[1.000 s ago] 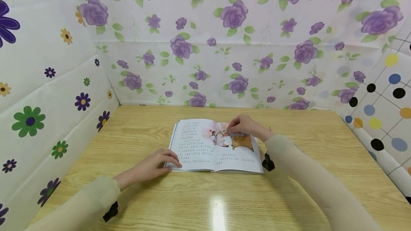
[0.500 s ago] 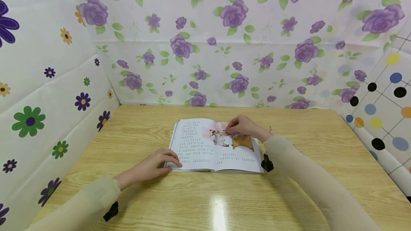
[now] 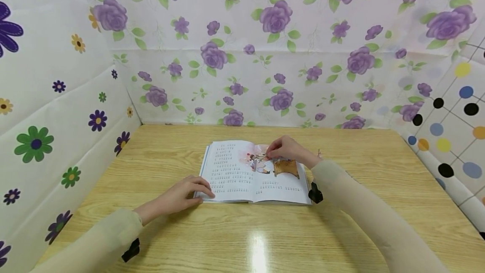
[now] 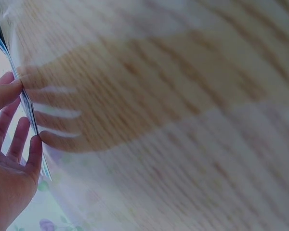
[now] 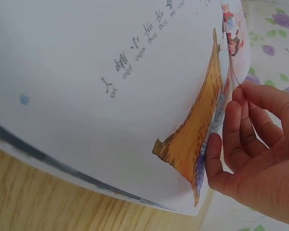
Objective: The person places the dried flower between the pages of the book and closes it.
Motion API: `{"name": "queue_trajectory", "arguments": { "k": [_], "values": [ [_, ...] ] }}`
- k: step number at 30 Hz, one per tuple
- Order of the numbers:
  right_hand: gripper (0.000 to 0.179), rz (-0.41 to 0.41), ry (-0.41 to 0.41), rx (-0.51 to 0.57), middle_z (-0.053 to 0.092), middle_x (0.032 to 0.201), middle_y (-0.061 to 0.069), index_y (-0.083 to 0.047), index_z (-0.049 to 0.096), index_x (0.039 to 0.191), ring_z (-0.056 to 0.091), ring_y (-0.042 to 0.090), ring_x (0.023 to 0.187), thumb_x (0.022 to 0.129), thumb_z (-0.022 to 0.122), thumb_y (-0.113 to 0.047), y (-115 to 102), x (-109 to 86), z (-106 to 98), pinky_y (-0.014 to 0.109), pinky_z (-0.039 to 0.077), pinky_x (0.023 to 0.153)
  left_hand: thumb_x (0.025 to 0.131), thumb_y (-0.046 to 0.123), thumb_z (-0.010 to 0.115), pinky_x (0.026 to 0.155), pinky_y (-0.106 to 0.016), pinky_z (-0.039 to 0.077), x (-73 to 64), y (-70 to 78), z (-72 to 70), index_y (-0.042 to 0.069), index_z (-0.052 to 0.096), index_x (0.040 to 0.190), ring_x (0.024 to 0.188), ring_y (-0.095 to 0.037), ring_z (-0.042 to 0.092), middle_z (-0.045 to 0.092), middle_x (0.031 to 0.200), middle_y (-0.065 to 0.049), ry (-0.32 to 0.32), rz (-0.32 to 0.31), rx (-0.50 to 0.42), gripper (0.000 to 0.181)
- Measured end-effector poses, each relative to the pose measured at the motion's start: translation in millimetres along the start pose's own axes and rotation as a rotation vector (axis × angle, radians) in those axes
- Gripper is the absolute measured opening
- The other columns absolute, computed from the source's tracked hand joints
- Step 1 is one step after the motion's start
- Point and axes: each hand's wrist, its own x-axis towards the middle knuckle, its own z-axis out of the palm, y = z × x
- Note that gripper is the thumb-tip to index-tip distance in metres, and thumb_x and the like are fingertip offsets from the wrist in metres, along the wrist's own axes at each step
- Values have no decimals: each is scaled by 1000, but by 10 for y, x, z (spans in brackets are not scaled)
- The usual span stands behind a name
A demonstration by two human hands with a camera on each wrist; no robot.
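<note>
An open picture book (image 3: 231, 184) lies on the wooden table, with printed text on both pages and a coloured illustration across the upper middle. My left hand (image 3: 185, 194) rests on its lower left corner, fingers relaxed over the page and thumb at the edge. In the left wrist view, the left hand (image 4: 14, 163) touches the thin stack of page edges (image 4: 28, 108). My right hand (image 3: 289, 150) is over the upper right page. In the right wrist view, the right hand (image 5: 260, 139) pinches a thin dark strand (image 5: 233, 72) between thumb and forefinger, close over the illustrated page (image 5: 86, 57).
A small pinkish thing (image 3: 319, 153) shows just behind the right wrist, partly hidden by it. The wooden tabletop (image 3: 212, 235) surrounds the book. Behind it hangs a purple-flowered sheet (image 3: 235, 75), with a flower-patterned sheet (image 3: 75, 129) at left and a dotted one (image 3: 458, 108) at right.
My right hand has shifted slightly left over the illustration, then stayed nearly still. The left hand and the book have not moved.
</note>
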Motion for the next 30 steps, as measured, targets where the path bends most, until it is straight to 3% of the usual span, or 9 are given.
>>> {"name": "queue_trajectory", "arguments": {
  "k": [11, 19, 24, 30],
  "values": [
    [17, 16, 13, -16, 75, 98, 8, -9, 76, 101, 57, 16, 73, 93, 69, -22, 19, 10, -13, 27, 45, 65, 91, 8, 70, 98, -46, 48, -7, 13, -4, 27, 74, 111, 115, -21, 58, 64, 121, 3, -2, 2, 1, 28],
    [27, 12, 61, -51, 72, 113, 11, -10, 73, 115, 64, 21, 95, 96, 65, -27, -72, -40, -196, 32, 50, 79, 90, 8, 70, 97, -46, 48, -7, 14, -5, 27, 74, 112, 115, -21, 58, 64, 121, 3, -4, -1, -7, 29],
    [32, -45, 85, -34, 70, 119, 16, -4, 68, 123, 65, 31, 104, 97, 64, -21, -40, -41, -332, 45, 53, 90, 90, 8, 70, 97, -46, 48, -6, 11, -5, 27, 74, 111, 115, -21, 57, 64, 121, 4, -2, -2, -11, 29],
    [35, -120, 115, -76, 67, 124, 20, -3, 64, 128, 65, 29, 105, 96, 64, -16, 102, -36, -512, 39, 53, 90, 90, 7, 70, 98, -47, 48, -4, 8, -3, 28, 74, 111, 115, -20, 57, 64, 120, 4, -4, 0, -6, 29]
  ]
}}
